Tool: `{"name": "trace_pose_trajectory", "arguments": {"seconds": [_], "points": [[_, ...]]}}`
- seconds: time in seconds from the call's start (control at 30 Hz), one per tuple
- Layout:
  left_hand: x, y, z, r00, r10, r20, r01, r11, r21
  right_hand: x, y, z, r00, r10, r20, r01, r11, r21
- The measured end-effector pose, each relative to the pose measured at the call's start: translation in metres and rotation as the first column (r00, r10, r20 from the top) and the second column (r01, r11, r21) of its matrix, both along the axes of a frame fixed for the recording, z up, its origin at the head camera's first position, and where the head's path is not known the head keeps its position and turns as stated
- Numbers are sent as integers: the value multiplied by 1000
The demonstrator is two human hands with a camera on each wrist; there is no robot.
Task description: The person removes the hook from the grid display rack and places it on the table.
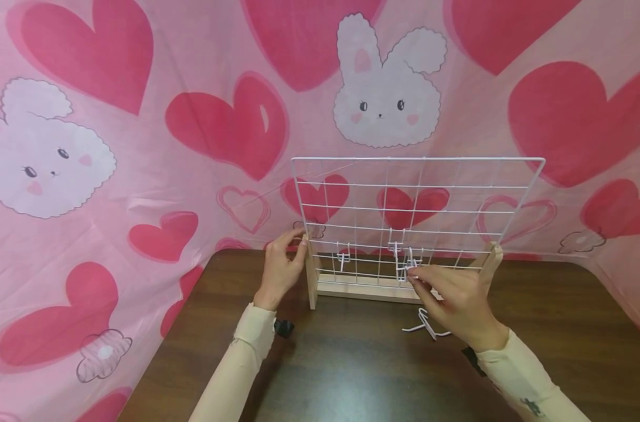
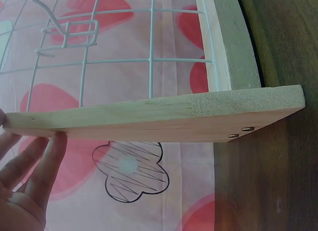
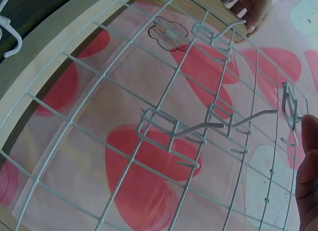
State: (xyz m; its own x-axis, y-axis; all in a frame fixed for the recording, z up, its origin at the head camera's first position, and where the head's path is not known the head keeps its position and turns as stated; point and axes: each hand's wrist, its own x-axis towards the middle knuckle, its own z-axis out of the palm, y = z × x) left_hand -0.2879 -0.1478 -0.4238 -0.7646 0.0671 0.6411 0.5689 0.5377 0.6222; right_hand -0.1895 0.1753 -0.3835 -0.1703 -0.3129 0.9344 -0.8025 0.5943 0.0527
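A white wire grid point(image 1: 387, 210) stands upright in a pale wooden frame point(image 1: 367, 290). My left hand point(image 1: 283, 266) pinches the upper end of the frame's left side board point(image 2: 124, 114), thumb on one face and fingers on the other. Close in front of the grid, my right hand point(image 1: 459, 299) pinches a small white wire hook point(image 3: 289, 112) at its fingertips. Three similar hooks sit on the grid: one toward the left point(image 1: 343, 258), and two nearer the middle, an upper hook point(image 3: 228, 121) and a lower hook point(image 3: 171, 131).
Loose white hooks point(image 1: 428, 328) lie on the dark wooden table point(image 1: 330, 363), just below my right hand; their exact number is unclear. Behind the table hangs a pink cloth point(image 1: 204, 158) with hearts and rabbits. The frame's right side board point(image 1: 491, 264) rises beyond my right hand.
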Motion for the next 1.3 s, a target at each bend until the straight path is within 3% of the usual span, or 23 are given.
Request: {"name": "trace_pose_trajectory", "arguments": {"seconds": [0.17,0.4,1.3], "points": [[0,0,-1,1000,-1,-9,1,1000,2,0,-1,-6,1000,-15,10,15,1000,18],[-1,1,-1,1000,-14,-20,14,1000,6,1,-4,-14,994,12,104,-18,998,56],[-2,1,0,1000,-3,-14,3,1000,-1,1,-6,-43,986,-41,160,19,990,140]]}}
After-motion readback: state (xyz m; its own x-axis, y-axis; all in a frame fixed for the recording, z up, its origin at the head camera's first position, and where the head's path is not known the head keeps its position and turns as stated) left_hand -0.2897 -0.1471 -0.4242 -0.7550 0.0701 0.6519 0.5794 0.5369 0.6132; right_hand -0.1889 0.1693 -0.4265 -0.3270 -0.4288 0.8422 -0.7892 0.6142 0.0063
